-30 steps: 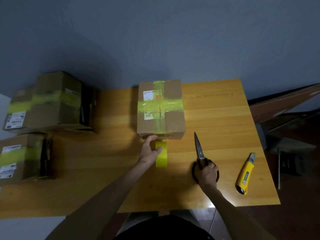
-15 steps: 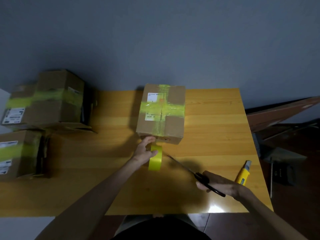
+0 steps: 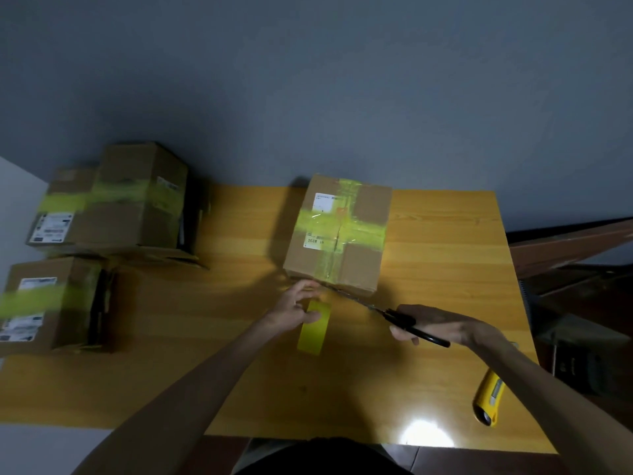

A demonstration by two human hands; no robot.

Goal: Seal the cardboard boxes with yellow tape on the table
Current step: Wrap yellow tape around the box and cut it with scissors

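Observation:
A cardboard box (image 3: 363, 207) with a cross of yellow tape on its lid stands on the wooden table (image 3: 445, 269). Just in front of it stands a yellow tape roll (image 3: 313, 329) on its edge. My left hand (image 3: 296, 308) holds the roll from the left, thumb on its side, fingers reaching toward the box's lower front edge. My right hand (image 3: 435, 325) grips black-handled scissors (image 3: 394, 313), whose blades point up-left and reach the box's near bottom edge, just above the roll. The strip between roll and box is too blurred to make out.
Two taped cardboard boxes sit at the left: one at the back (image 3: 113, 197), one nearer (image 3: 51, 303). A yellow utility knife (image 3: 488, 401) lies near the table's front right corner. Dark clutter (image 3: 582, 354) stands on the floor beyond the table's right edge.
My right hand lifted the scissors off the table and swung their blades left to the box's near edge. My left hand stayed on the tape roll.

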